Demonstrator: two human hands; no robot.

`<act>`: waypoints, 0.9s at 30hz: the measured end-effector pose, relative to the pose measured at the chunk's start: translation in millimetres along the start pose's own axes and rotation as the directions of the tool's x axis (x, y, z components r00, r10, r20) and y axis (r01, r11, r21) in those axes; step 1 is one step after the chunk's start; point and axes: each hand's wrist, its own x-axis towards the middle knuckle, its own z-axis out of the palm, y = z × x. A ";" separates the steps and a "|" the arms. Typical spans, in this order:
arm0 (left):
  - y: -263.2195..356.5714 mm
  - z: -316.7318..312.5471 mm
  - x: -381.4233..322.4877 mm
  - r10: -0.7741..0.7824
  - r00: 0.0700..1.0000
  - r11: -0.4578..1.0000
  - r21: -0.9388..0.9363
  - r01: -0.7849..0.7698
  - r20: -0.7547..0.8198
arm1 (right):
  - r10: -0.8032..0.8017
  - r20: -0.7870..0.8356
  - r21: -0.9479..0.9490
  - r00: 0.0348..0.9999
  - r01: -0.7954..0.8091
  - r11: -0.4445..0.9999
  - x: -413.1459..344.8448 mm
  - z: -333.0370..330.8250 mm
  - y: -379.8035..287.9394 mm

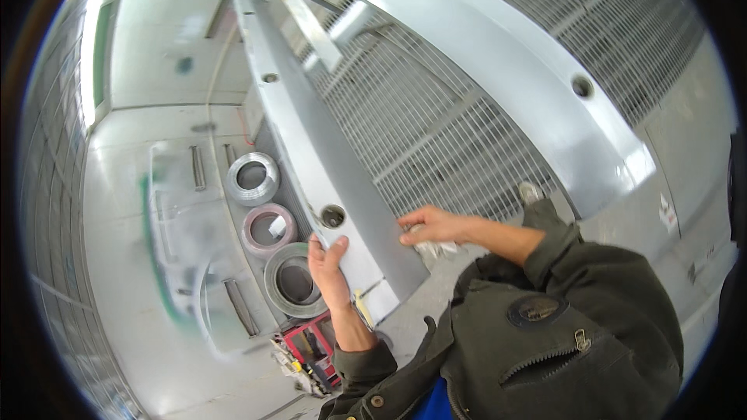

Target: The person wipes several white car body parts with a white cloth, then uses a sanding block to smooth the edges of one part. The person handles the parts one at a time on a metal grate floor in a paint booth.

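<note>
A long grey panel with round holes (pixel 362 198) runs from the upper left down to just before me. My left hand (pixel 330 271) grips its left edge below the nearest hole, thumb on the pale face, fingers partly hidden behind the edge. At the opposite edge, the fingertips and thumb of my right hand (pixel 432 226) touch the darker side. Crumpled whitish cloth or paper (pixel 435 249) shows under that hand; whether it is held cannot be seen. Yellowish tape (pixel 363 308) sits by the panel's near end, beside my left wrist.
A second long grey panel (pixel 502 58) lies to the right, above floor grating (pixel 426 122). Three ringed coils or hoses (pixel 252 179) stand by the wall at left, near a red cart (pixel 309 345). A support bar with yellow tape (pixel 306 23) is farther off.
</note>
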 end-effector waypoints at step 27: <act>-134.9 -63.4 30.4 -0.054 0.992 0.825 -0.555 0.107 0.110 | -0.056 -0.474 -0.387 0.879 -0.151 0.909 -17.5 36.1 -25.1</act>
